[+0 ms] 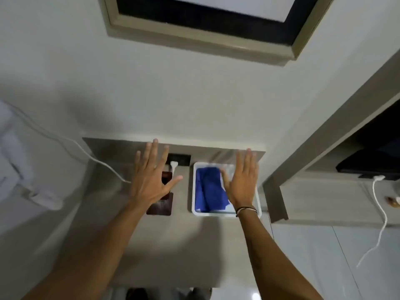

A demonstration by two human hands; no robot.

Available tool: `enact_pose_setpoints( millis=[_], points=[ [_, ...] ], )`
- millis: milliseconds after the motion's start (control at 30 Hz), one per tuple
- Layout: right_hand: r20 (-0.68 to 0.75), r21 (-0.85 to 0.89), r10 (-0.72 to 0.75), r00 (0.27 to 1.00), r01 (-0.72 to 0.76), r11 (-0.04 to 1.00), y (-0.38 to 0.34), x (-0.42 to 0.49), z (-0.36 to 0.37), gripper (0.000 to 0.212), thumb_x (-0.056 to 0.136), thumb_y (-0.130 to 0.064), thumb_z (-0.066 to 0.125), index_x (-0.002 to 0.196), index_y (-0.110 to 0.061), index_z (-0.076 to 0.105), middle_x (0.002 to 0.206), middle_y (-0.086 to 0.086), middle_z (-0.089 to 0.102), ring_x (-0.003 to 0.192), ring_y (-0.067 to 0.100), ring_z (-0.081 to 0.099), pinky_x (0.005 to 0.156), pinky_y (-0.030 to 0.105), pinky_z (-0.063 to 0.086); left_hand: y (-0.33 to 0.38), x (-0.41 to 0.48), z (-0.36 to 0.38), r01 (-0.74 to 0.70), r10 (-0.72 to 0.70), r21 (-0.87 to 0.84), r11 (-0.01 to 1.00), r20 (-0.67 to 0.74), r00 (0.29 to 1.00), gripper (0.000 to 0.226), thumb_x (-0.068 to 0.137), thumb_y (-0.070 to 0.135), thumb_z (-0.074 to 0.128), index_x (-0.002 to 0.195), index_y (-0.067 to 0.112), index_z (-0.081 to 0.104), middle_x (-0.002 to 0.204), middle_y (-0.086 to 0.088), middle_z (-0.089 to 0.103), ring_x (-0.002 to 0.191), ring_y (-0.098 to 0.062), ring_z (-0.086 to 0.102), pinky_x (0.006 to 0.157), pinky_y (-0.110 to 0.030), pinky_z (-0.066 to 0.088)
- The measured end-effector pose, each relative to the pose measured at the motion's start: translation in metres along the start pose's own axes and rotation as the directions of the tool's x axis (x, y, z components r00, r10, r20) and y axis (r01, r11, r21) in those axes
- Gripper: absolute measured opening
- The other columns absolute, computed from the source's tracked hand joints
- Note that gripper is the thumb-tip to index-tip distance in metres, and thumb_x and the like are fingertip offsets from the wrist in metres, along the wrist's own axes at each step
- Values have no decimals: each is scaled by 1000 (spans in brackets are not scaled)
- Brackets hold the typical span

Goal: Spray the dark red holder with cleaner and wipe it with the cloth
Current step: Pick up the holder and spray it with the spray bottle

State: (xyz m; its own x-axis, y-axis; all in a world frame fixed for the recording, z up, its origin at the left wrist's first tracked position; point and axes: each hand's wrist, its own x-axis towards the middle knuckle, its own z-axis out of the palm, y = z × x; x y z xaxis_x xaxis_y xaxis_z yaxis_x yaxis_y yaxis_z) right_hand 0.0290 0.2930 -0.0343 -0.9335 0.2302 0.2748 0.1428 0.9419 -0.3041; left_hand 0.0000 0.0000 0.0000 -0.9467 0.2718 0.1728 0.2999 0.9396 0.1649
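The dark red holder (161, 206) lies on the grey bedside table (168, 245), mostly hidden under my left hand (151, 178). That hand hovers flat above it, fingers spread, holding nothing. To the right a white tray (193, 191) holds a crumpled blue cloth (208, 189). My right hand (242, 180) is spread flat over the tray's right half, empty, with thin bands on the wrist. No spray bottle is visible; something pale and clear shows in the tray beneath my right hand.
A black wall socket (180, 159) with a white plug (173, 165) sits behind the holder; its cable (71, 141) runs left toward white bedding (13, 161). A framed picture (216, 22) hangs above. A grey desk unit (324, 191) with another white cable (381, 213) stands right.
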Motion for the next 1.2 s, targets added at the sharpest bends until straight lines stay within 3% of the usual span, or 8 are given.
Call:
enact_pose_setpoints(
  millis=[133,333,467,633,767,933,1067,1200],
  points=[
    [-1,57,199,980,-198,978,34,-22,13,79,106,-43,60,169,-9,26,179,20,16,168,40,13,134,58,23,-6,-26,34,7,-15,69,998,111,994,111,87,92,22,169,18,22,178,-19,6,165,-38,5,130,-64,11],
    [93,483,335,938,-337,808,49,-29,27,76,106,-12,64,168,-23,21,162,2,51,135,31,62,116,49,55,-11,-26,48,-7,-8,85,996,174,985,111,87,95,20,162,16,41,173,-17,30,163,-38,19,129,-64,14],
    [97,543,443,891,-421,727,50,-27,34,56,108,-16,63,159,-17,41,153,2,63,134,31,66,115,51,55,-12,-25,47,-4,-10,65,998,207,978,122,79,101,24,167,17,29,177,-15,19,165,-36,10,130,-63,12],
    [92,551,484,870,-449,703,59,-11,37,46,109,-18,62,154,-16,56,145,4,71,126,29,70,115,51,56,-22,-18,38,-14,31,-56,998,299,954,127,72,76,78,168,17,20,179,-10,13,166,-34,-2,133,-58,3],
    [53,636,478,877,-399,661,53,-10,25,35,104,-26,71,138,-20,70,112,-8,77,96,14,70,104,51,62,-26,-14,25,46,41,-271,961,305,951,112,64,38,96,158,15,40,161,-7,40,159,-34,20,130,-55,22],
    [-72,751,487,870,-274,600,26,-29,-15,30,97,-40,79,125,-33,74,94,-45,71,87,-10,71,86,27,66,-42,-18,21,107,31,-397,912,326,945,109,53,34,97,150,24,46,147,0,45,139,-25,37,113,-46,46],
    [-82,817,419,904,-179,548,-15,-71,-44,40,101,-23,77,139,-27,67,116,-35,77,106,-8,76,92,10,59,-70,-28,20,133,67,-532,836,339,938,111,52,41,93,150,34,44,148,7,45,140,-22,41,110,-47,52],
    [219,766,272,937,-338,546,-54,-120,-50,45,101,-38,70,144,-26,68,112,-5,81,105,-7,74,93,9,54,-90,-38,15,159,69,-601,783,338,939,109,48,46,89,148,37,46,145,8,48,136,-20,49,112,-46,52]
  ],
)
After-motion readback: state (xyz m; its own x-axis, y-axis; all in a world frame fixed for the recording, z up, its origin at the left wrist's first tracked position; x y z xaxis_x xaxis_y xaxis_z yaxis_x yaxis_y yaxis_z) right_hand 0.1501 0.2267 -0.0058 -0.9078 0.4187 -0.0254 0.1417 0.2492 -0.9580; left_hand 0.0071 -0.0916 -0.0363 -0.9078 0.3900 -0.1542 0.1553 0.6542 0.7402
